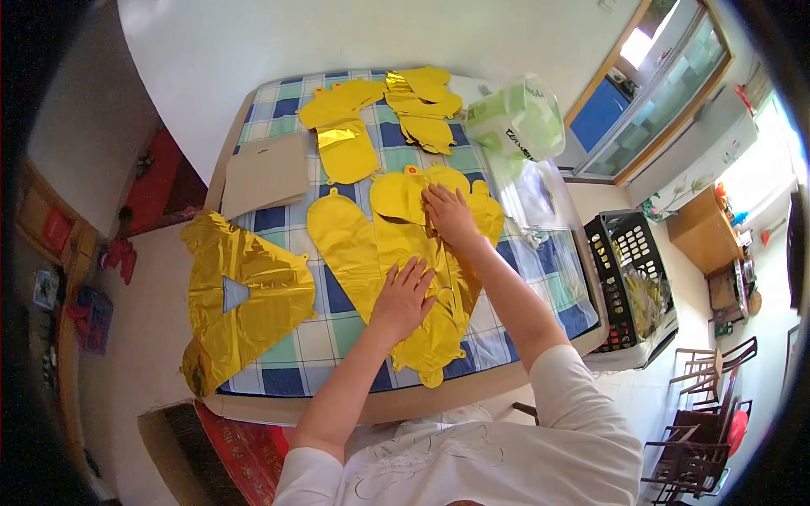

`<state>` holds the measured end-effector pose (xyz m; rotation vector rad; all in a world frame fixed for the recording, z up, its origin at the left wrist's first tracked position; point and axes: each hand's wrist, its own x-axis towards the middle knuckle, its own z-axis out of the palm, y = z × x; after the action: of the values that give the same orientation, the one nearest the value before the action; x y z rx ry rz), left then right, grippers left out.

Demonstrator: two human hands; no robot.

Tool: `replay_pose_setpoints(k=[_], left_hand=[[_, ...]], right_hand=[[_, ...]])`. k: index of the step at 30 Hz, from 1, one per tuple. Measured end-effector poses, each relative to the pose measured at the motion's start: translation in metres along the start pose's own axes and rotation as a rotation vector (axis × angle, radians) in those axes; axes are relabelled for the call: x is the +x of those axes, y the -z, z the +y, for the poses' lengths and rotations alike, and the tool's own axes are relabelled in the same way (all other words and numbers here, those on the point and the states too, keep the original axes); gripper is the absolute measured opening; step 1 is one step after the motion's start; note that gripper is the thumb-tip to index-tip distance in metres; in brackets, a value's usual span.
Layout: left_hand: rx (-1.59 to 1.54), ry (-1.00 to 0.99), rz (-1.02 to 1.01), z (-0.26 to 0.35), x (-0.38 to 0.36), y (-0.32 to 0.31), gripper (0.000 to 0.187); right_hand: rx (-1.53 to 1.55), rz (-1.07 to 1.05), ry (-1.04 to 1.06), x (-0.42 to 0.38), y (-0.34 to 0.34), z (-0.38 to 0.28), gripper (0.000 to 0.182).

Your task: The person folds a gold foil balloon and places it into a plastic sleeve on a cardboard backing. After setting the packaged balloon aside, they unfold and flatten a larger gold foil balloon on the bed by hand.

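Note:
Flat gold foil balloons lie on a checked cloth [283, 346]. My left hand [403, 301] rests with fingers spread on the large gold foil balloon [342, 240] in front of me. Farther up, my right hand [451, 217] lies flat near a folded-over part of the same foil, its fingers stretched out. To the left, an A-shaped foil balloon [253, 295] with a small hole hangs partly over the table edge. Two more gold foil balloons lie at the back, one left of centre [348, 143] and one beside it [426, 105]. The foil under my palms is hidden.
Grey-brown cardboard sheets [266, 174] lie at the left. At the back right stands a green and white plastic bag [515, 118], with clear plastic sleeves [544, 198] nearer me. A black crate [629, 261] stands beyond the right edge; wooden chairs [700, 447] are farther off.

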<state>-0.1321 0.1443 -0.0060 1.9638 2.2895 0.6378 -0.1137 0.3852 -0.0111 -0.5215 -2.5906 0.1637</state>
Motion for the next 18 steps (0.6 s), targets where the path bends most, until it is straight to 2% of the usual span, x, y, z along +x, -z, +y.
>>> replay_pose_setpoints(k=[5,8,11,15,18], left_hand=[[-0.023,0.012,-0.037,0.001,0.001,0.004,0.051],[-0.011,0.009,-0.031,-0.001,0.002,0.003,0.051],[0.01,-0.001,-0.009,-0.001,-0.001,-0.002,0.05],[0.057,-0.026,0.017,-0.003,0.0,-0.005,0.05],[0.029,-0.018,0.015,-0.003,0.001,-0.001,0.05]], right_hand=[[-0.045,-0.006,0.032,-0.005,-0.004,0.001,0.036],[0.186,0.143,-0.202,0.008,-0.015,0.032,0.039],[-0.188,0.059,-0.54,0.019,0.018,0.041,0.038],[-0.251,-0.112,-0.511,0.035,0.024,0.056,0.031],[0.128,-0.38,-0.534,0.058,0.053,0.041,0.029]])
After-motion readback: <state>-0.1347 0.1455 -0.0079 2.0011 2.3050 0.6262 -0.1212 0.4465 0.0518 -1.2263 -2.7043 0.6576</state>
